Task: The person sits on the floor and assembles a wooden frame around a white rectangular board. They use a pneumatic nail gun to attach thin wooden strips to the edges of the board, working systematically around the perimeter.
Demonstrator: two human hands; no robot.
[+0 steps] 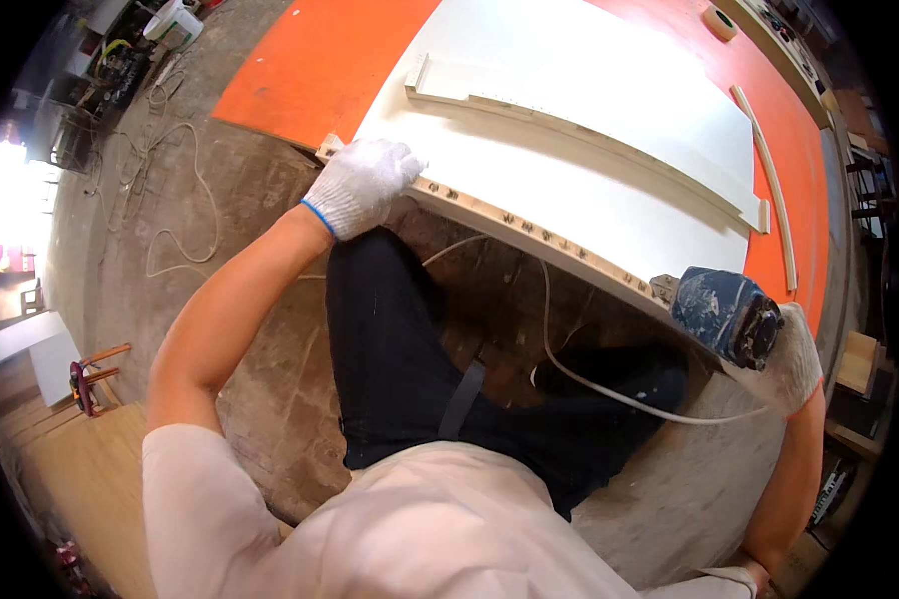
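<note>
Orange table: orange-topped surface (305, 75) reaches out past the left hand and runs under everything white.
Left hand: white knit glove (365, 188), fingers bent over the near edge at its left end. Thumb is hidden from me, so can't tell if it's clamping or just pressing down.
Edge piece: long light-wood edge piece (529, 232), starts under the left hand and runs right to the tool; dark marks along the top. Reads stiff, moderate weight, awkward because of the length. Best held near both ends, palm over the top. Looks dry, so the glove should bite.
White panel: white sheet (514, 165), just beyond the left hand. Probably smooth, easy to scuff. Can't tell if it's joined to the edge piece.
Back strip: slim long strip with short end pieces (569, 126), lies on the sheet, ahead of both hands. Likely light; I'd lift it by the middle so the ends don't get knocked.
Cord: pale cable (614, 394), loops left of the right hand, low by the legs. Snag risk.
Tool: blue power tool (711, 304), in the right hand, over the right part of the edge piece. Probably dense and top-heavy, hard scuffed shell. Wrap the body, fingers clear of the working end.
Right hand: white glove (791, 367), closed round the tool's near side, fingers mostly hidden behind it.
Loose strip: thin pale length (772, 180), beyond the right hand. Likely whippy.
</note>
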